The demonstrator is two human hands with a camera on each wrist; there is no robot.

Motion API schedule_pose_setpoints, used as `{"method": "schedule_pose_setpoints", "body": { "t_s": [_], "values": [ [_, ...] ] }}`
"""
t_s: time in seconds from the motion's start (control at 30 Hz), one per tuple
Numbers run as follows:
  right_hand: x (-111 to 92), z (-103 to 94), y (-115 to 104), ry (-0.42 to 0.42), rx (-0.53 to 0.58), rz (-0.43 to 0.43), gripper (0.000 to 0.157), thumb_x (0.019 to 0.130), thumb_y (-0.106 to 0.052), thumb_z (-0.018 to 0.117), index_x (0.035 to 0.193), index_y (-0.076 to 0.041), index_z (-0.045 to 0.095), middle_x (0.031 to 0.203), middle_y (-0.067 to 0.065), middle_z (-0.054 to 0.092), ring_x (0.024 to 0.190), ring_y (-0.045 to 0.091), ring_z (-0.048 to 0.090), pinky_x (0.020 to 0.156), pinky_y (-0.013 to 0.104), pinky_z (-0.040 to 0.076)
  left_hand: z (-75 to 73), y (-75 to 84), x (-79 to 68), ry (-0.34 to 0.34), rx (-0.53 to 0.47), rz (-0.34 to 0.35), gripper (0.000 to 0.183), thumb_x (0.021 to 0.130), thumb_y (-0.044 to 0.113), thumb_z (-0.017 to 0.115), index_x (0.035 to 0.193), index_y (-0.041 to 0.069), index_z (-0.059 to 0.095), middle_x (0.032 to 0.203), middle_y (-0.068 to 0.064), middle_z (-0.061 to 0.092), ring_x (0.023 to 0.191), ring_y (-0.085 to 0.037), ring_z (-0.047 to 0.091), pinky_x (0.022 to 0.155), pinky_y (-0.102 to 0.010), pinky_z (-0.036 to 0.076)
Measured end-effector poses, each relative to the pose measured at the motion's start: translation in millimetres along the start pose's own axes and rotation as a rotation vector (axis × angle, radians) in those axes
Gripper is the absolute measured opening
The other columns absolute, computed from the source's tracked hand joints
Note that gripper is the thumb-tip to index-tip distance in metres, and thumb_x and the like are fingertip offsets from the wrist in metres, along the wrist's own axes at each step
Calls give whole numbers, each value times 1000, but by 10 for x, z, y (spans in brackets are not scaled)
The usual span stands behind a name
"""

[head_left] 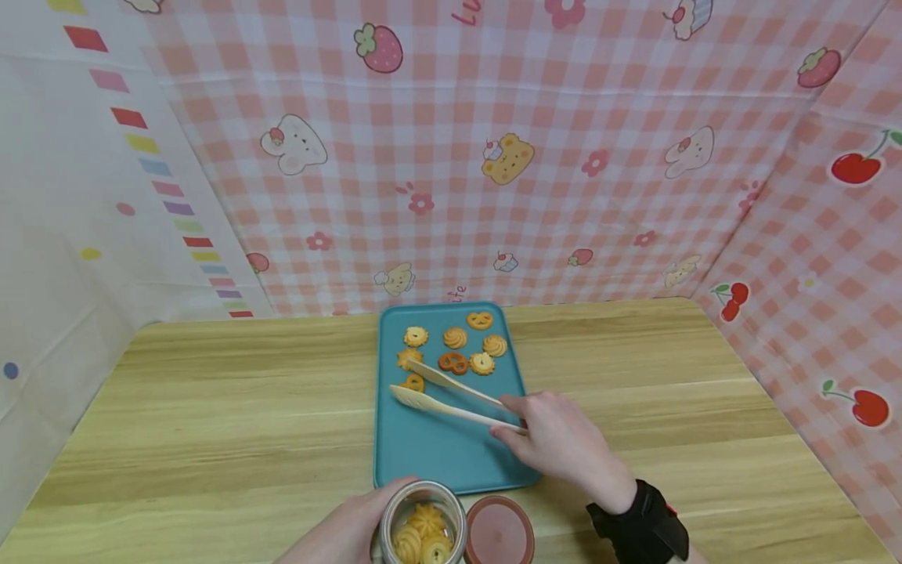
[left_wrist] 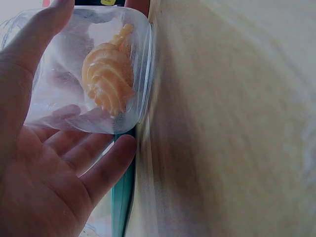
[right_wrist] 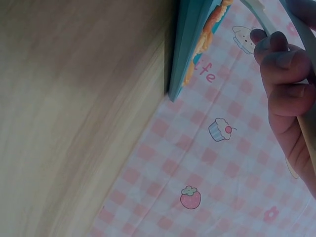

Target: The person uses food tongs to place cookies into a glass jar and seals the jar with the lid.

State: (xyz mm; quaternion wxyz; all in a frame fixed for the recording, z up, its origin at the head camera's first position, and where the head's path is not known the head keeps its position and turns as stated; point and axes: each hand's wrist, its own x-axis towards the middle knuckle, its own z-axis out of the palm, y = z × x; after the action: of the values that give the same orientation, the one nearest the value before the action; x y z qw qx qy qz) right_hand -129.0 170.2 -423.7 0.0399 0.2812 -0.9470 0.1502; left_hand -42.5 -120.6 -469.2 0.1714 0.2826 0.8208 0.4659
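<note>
Beyond both of my hands stands a pink-and-white checked cloth (head_left: 451,157). Beneath them extends a wood-grain table (head_left: 247,415). Ahead of my left hand (head_left: 352,521) and to the left of my right hand (head_left: 560,439), a teal rectangular tray (head_left: 451,450) rests on the table.

My right hand pinches a pair of light tongs (head_left: 458,410) between thumb and fingers. The two arms are spread apart and point left and forward over the tray. A black strap (head_left: 641,523) encircles my right wrist.

My left hand grips a clear jar (head_left: 462,526), thumb and fingers around its wall, mouth upward. To the right of my left hand, just beside the jar, lies a round reddish-brown lid (head_left: 499,531).

Forward and left of my right hand, one tong tip is at a star-shaped cookie (head_left: 405,356); contact cannot be determined. The second tip is just below a pretzel (head_left: 416,381). Farther from that hand lie swirl cookies (head_left: 454,338). Within my left hand's grip, the jar contains three visible jar cookies (head_left: 426,518).
</note>
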Motion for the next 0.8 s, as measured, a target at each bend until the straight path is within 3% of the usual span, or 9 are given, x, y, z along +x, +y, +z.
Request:
{"method": "schedule_pose_setpoints", "body": {
  "t_s": [0.37, 0.8],
  "values": [
    [-59, -202, -5, -20, 60, -10, 43, 86, -39, 69, 117, -9, 71, 53, -15, 39, 45, 0, 30, 43, 19, 25, 1, 8, 0, 4, 9, 8, 76, 75, 51, 76, 140, 31, 43, 123, 13, 58, 107, -7, 56, 89, -32, 47],
    [-270, -630, 24, -2, 126, -153, 39, 88, -44, 66, 113, -16, 72, 56, -19, 32, 49, -5, 25, 45, 15, 22, 11, 18, -5, 14, -15, 36, 75, 75, 49, 77, 140, 34, 43, 124, 12, 59, 107, -8, 57, 90, -32, 46]
  ]
}}
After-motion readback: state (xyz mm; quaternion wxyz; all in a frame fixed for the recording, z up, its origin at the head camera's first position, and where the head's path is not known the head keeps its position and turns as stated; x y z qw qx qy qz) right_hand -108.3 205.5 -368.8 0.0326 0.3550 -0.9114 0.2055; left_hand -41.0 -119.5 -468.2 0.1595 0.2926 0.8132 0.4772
